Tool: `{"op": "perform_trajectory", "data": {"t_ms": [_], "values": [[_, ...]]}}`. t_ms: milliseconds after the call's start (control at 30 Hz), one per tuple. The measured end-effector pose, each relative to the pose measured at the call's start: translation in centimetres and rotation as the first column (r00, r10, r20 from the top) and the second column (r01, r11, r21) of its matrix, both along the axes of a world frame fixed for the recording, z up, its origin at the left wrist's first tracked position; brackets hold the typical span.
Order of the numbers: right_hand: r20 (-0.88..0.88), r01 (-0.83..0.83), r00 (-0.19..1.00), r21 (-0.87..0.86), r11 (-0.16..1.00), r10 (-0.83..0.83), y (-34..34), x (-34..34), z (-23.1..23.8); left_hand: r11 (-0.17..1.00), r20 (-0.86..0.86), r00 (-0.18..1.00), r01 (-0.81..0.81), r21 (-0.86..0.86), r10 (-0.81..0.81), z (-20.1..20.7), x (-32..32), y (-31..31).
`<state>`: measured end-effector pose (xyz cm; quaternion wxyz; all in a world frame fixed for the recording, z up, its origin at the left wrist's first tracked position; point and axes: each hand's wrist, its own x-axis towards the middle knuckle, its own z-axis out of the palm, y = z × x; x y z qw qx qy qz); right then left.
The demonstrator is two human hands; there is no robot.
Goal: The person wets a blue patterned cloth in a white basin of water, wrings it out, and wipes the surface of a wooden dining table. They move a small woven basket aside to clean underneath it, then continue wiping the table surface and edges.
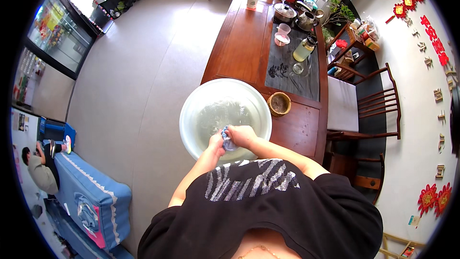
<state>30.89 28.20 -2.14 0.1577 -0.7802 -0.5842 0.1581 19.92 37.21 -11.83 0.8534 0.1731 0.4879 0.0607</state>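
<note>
A wide, pale basin (186,115) of water (221,113) stands at the table's near left corner. Over its near side, my left hand (216,145) and my right hand (241,136) are closed round a small, bunched blue-and-white cloth (229,143). The cloth is squeezed between the two hands, and part of it hangs below the right one. My fingers hide the rest of it. Ripples and light streaks show on the water just beyond my hands.
A woven round bowl (279,104) sits right of the basin on the wooden table (235,43). Farther back are a pitcher (304,50), a glass (298,68), a pot (284,12) and a kettle (305,19). Chairs (369,100) line the right side; a person (42,168) sits on a blue-covered sofa (93,187).
</note>
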Motion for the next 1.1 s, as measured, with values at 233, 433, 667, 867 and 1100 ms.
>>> {"op": "perform_trajectory", "data": {"t_ms": [233, 433, 667, 867, 1100], "values": [[0.084, -0.026, 0.996, -0.091, 0.995, 0.034, -1.5, 1.3, -0.7, 0.934, -0.199, 0.977, -0.005, 0.357, 0.081, 1.8, -1.6, -0.5], [0.054, -0.143, 0.985, -0.276, 0.950, 0.164, -0.6, 1.9, -2.6, 0.971, -0.174, 0.985, 0.038, 0.238, 0.004, 5.5, -2.4, -0.4], [-0.226, 0.037, 0.974, 0.120, 0.992, -0.009, -0.8, 2.8, -0.5, 0.871, -0.097, 0.995, 0.041, 0.490, 0.007, 6.7, -5.3, -0.9], [-0.636, 0.402, 0.744, 0.179, 0.898, -0.206, -1.9, 6.3, 0.7, 0.613, -0.218, 0.976, 0.164, 0.773, 0.014, 10.7, -5.1, -0.2], [-0.188, 0.092, 0.980, 0.138, 0.986, -0.065, -1.3, 1.6, 2.0, 0.573, -0.173, 0.974, 0.225, 0.788, -0.144, 6.4, -5.4, -1.6]]}}
